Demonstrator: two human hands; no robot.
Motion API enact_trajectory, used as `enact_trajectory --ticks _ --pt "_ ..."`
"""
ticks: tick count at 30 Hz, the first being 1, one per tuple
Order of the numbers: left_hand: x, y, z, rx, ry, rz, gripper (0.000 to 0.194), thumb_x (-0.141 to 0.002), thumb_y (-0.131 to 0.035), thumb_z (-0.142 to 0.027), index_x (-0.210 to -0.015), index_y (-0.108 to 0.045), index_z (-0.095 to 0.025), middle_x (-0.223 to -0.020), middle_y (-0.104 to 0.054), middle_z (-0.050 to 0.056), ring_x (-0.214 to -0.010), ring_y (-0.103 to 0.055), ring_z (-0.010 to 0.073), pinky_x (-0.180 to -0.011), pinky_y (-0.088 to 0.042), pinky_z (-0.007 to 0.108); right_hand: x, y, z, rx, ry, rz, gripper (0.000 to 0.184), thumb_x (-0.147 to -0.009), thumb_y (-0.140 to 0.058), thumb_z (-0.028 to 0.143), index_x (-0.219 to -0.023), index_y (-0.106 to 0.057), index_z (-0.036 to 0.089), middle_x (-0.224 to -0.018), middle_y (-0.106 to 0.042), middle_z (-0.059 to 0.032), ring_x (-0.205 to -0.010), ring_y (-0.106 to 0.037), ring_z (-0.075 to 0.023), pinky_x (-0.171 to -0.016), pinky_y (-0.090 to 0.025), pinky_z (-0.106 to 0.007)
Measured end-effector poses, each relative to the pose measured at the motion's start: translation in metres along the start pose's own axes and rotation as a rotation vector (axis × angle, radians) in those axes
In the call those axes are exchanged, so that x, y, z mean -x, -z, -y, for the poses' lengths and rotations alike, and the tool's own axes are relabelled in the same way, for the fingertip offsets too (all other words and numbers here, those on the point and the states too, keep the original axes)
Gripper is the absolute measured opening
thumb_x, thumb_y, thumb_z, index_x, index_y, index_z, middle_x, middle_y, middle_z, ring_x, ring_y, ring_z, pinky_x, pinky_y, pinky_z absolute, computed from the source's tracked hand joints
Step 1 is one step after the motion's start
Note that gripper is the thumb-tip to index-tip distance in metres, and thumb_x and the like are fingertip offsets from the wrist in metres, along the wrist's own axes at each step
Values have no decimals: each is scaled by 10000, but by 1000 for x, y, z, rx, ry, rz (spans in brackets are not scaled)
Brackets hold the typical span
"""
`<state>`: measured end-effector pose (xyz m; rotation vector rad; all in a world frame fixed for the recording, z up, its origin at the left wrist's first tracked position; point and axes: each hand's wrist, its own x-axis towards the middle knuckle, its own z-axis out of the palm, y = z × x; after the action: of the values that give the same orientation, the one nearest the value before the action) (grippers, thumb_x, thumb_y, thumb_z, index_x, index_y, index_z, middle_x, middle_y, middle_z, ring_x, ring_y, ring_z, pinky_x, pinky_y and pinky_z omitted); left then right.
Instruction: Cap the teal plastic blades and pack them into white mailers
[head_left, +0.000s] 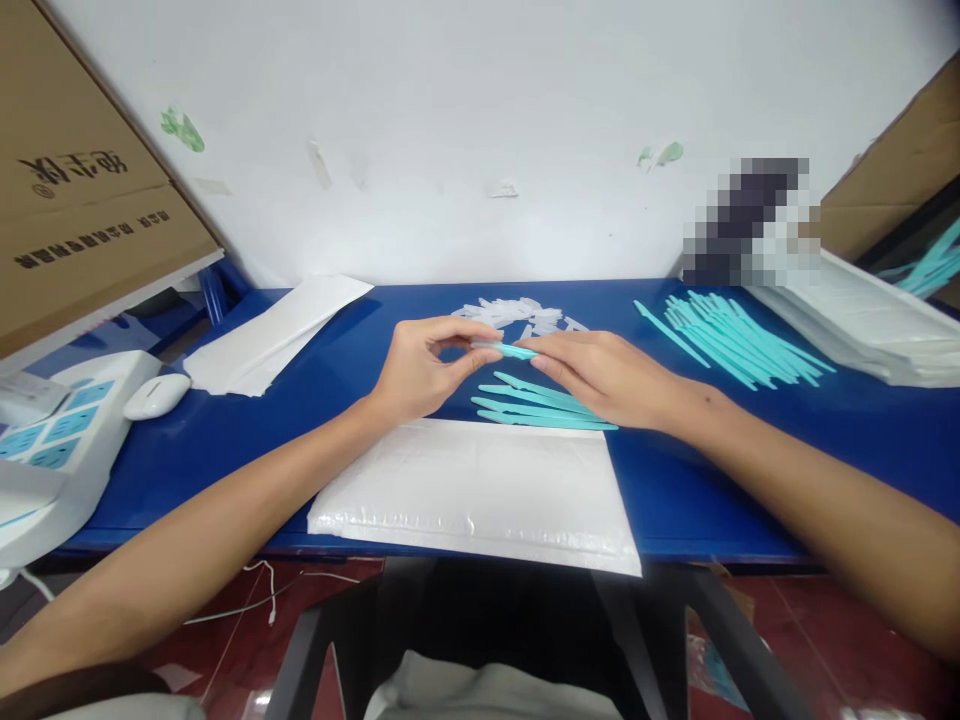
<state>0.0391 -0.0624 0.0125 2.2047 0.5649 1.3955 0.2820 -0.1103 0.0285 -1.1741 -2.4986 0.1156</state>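
Observation:
Above the middle of the desk, both hands meet at a slim turquoise eyebrow razor [517, 351]. My left hand [420, 368] pinches its left end between thumb and fingers, where a small translucent cap seems to sit, mostly covered by the fingertips. The other end is gripped by my right hand [600, 372], closed with the palm down. Just below lie several more turquoise razors [536, 408], fanned out and partly under the right hand. Behind the fingers is a loose heap of small translucent caps [510, 312].
A white padded mailer [480, 490] lies at the desk's front edge. More razors [739, 338] are piled on the right, near stacked white mailers [885, 310]. On the left are white envelopes [270, 335], a white earbud case [156, 397], a power strip [82, 430] and a carton [82, 170].

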Motion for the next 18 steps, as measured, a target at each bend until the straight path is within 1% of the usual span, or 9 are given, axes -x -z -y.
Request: enact_trajectory --ticks 2,4,6,9,12,14,16,18 --pt "0 -3 0 61 78 -3 239 -827 -838 -370 -937 -797 -162 -931 -806 74 -832 -761 174 -784 -667 294 -1 -1 1 -37 8 -3 473 -1086 -316 374 -1413 -616 212 -1255 -734 -89 -1068 -695 -255 -882 -519 -399" --pt "1 -5 0 94 118 3 281 -818 -841 -413 -923 -796 -156 -920 -806 76 -831 -767 183 -788 -676 306 -1 -1 3 -69 1 6 466 -1086 -311 375 -1384 -631 213 -1215 -746 -84 -1028 -699 -243 -861 -506 -375" --pt "1 -6 -1 109 132 11 296 -825 -832 -432 -927 -799 -156 -928 -809 79 -838 -775 192 -788 -682 315 -2 -1 5 -73 -20 13 469 -1086 -301 389 -1347 -643 203 -1151 -755 -85 -972 -697 -237 -821 -487 -360" --pt "2 -4 -1 88 116 38 286 -878 -786 -422 -1012 -805 -170 -1011 -811 85 -885 -781 200 -822 -678 323 -2 1 5 -85 -51 -10 460 -1082 -297 408 -1303 -640 193 -1029 -749 -74 -865 -675 -224 -756 -447 -345" --pt "2 2 -1 8 49 79 284 -936 -723 -410 -1102 -794 -191 -1081 -803 81 -903 -777 191 -818 -663 303 -1 3 5 -163 -48 -7 433 -1083 -296 427 -1223 -633 194 -865 -692 -38 -727 -604 -187 -694 -411 -328" --pt "0 7 1 -82 -31 118 285 -961 -691 -415 -1121 -787 -199 -1060 -807 75 -871 -771 174 -776 -643 275 0 3 4 -231 -34 17 411 -1085 -299 445 -1114 -625 198 -783 -626 -12 -659 -537 -159 -659 -391 -316" --pt "-3 13 4 -202 -140 189 283 -988 -652 -422 -1121 -776 -205 -1014 -810 65 -847 -758 160 -755 -614 261 1 4 4 -290 -16 47 393 -1088 -307 455 -994 -594 204 -737 -565 8 -628 -485 -140 -635 -372 -308" --pt "-6 18 6 -308 -247 275 273 -1018 -607 -413 -1100 -760 -202 -973 -804 56 -848 -743 151 -760 -587 256 1 5 5 -326 -8 80 382 -1090 -311 453 -919 -550 210 -701 -508 24 -608 -445 -127 -612 -349 -303"
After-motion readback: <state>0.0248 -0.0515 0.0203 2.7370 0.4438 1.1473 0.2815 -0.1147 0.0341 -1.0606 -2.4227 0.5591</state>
